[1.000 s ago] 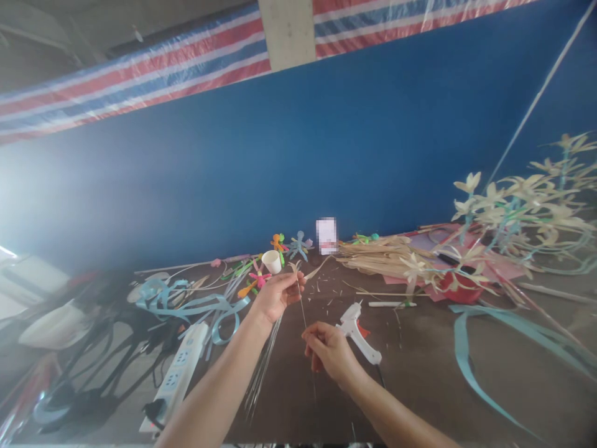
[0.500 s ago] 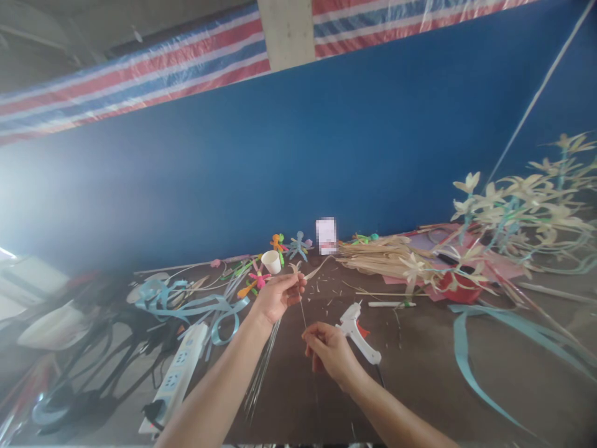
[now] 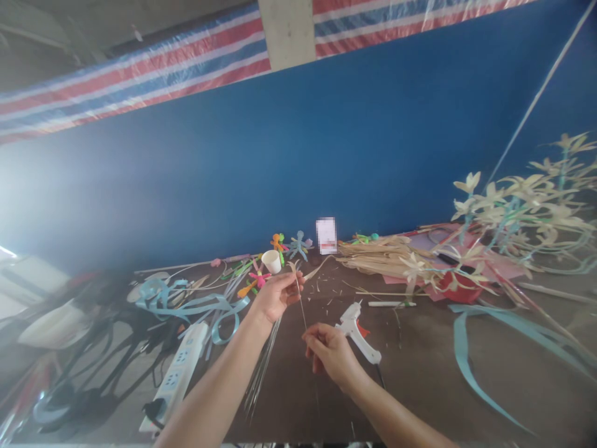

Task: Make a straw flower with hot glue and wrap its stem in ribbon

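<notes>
My left hand (image 3: 277, 294) pinches the top of a thin wire stem (image 3: 301, 305) that carries a small pale straw flower (image 3: 293, 267) at its upper end. My right hand (image 3: 329, 350) is closed around the lower part of the same wire, just above the dark table (image 3: 420, 373). A bundle of thin wires (image 3: 263, 367) lies on the table under my left forearm. A white glue gun (image 3: 357, 330) rests just right of my right hand.
A white power strip (image 3: 180, 373) and light blue ribbon (image 3: 196, 305) lie at the left. A paper cup (image 3: 272, 261), colourful craft figures (image 3: 289, 244) and straw strips (image 3: 377, 255) stand near the blue wall. Finished straw flowers (image 3: 517, 211) and more blue ribbon (image 3: 471, 367) fill the right.
Almost nothing has changed. My right hand has shifted very slightly along the wire; my left hand keeps its hold.
</notes>
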Demonstrator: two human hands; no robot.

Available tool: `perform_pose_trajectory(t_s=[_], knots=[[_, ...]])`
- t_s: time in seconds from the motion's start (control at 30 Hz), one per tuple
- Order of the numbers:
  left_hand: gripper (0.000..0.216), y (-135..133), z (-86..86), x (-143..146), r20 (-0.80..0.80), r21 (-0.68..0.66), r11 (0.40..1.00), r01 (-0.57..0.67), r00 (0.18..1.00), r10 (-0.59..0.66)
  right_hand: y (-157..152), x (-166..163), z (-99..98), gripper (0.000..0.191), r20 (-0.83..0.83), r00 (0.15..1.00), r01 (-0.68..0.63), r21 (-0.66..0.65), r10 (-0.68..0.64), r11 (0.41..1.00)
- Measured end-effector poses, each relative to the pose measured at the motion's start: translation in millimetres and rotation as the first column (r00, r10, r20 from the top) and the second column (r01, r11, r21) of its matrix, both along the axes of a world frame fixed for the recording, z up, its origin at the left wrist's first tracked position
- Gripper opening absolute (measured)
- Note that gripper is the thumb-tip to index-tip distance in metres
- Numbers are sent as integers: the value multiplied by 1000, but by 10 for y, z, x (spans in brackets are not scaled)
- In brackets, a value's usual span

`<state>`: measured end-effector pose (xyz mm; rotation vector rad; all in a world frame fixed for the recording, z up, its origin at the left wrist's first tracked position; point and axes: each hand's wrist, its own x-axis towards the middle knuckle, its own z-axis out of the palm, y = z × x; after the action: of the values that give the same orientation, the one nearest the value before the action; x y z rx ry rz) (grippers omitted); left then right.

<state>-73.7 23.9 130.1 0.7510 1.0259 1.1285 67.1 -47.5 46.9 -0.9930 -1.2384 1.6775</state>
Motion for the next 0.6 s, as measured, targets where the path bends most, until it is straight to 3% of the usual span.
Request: perform_pose_trajectory(t_s=[0.6], knots=[[19, -17, -11, 14, -6, 10, 1000, 27, 1000, -27, 13, -2, -13, 23, 4, 1000, 1, 2, -1, 1000]])
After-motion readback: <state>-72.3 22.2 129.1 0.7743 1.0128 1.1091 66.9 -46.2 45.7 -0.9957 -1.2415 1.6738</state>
